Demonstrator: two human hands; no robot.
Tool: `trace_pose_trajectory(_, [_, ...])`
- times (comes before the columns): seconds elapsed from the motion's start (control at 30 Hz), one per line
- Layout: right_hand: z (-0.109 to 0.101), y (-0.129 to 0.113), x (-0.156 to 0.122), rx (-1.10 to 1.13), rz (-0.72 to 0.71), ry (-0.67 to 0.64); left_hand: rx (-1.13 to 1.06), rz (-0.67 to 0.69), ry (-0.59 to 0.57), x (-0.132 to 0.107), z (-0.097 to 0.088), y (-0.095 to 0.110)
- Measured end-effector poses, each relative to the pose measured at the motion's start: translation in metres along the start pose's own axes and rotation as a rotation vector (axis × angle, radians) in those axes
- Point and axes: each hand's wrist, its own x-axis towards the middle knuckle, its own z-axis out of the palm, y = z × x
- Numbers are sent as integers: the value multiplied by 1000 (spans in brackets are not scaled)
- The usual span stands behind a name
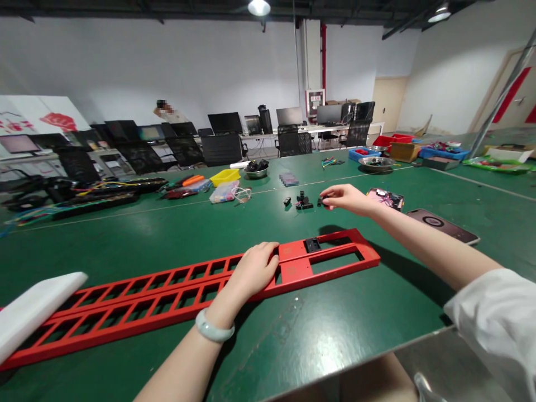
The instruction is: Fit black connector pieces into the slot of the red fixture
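A long red frame (295,270) with rows of rectangular openings lies across the green table. My left hand (255,269) rests on it near its middle, with the fingers curled over and gripping its bars. A black rectangular part (312,245) sits in one of the right-hand openings. Beyond the frame, my right hand (345,199) is lowered among small black parts (304,201), its fingertips pinched together at a black piece (321,201). The fingers partly cover that piece. One more small black part (287,201) lies to the left.
A white block (37,312) lies over the frame's left end. Right of my right hand are a phone (444,224) and a box of wired parts (385,198). Farther back are metal bowls (377,164), a yellow tray (225,177) and a blue bin (363,154). A person (171,114) is near the wall.
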Motion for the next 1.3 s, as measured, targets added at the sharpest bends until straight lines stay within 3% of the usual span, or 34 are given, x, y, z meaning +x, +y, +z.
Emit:
trace_pose_trajectory(0.13, [1,10,-51,314,53,137,-8,11,-1,2,0,-2])
trace_pose_trajectory(0.23, [9,15,-66,298,120,119,-3,14,1,4,1,-4])
trace_pose_trajectory(0.33, [20,12,-66,146,78,6,4,12,4,5,3,-6])
trace_pose_trajectory(0.5, [35,5,-62,-138,-123,-17,-5,12,-5,5,1,-5])
trace_pose_trajectory(0.7, [41,11,-61,-141,-49,-44,-17,6,-9,5,1,-4])
trace_pose_trajectory(0.97, [43,9,-56,-195,-215,-136,-24,-1,-3,6,1,-3])
trace_pose_trajectory(1.3, [42,5,-55,-311,-270,-183,-41,-10,-5,7,2,-3])
